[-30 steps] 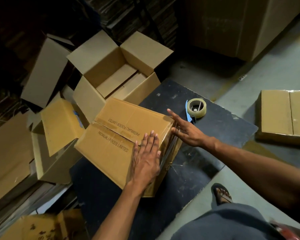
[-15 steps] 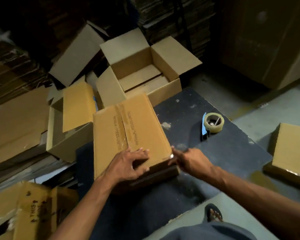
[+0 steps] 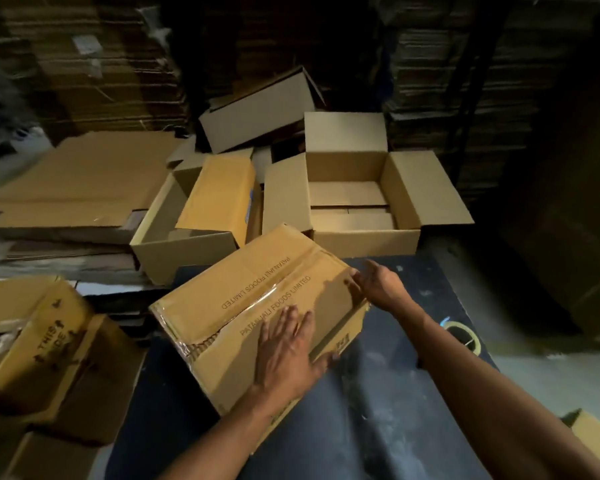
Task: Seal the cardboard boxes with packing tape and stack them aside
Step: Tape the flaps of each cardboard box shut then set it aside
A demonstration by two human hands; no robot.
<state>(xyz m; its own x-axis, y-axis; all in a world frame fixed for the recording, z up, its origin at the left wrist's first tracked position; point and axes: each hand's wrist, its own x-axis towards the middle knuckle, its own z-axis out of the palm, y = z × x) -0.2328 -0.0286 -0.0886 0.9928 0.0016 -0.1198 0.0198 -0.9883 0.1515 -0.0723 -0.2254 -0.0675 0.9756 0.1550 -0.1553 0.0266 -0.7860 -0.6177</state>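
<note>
A taped cardboard box [image 3: 257, 299] printed with PATANJALI FOODS LIMITED lies tilted on the dark mat [image 3: 378, 410], clear tape along its centre seam. My left hand [image 3: 288, 351] lies flat on its top near the front, fingers straight, thumb over the near edge. My right hand [image 3: 374, 282] touches the box's right end with fingers extended. A roll of packing tape [image 3: 465, 336] with a blue dispenser sits on the mat to the right, partly hidden behind my right forearm.
An open box [image 3: 354, 202] with raised flaps stands beyond the mat. Another open box [image 3: 201, 216] and a tipped one [image 3: 257, 112] lie to its left. Flat cardboard sheets [image 3: 80, 181] are stacked at left. Printed boxes [image 3: 39, 344] sit at lower left. Cardboard stacks fill the back.
The box has turned and shifted left and away across the mat. My left hand went from gripping the near edge to lying flat on top; my right hand moved to the far right end.
</note>
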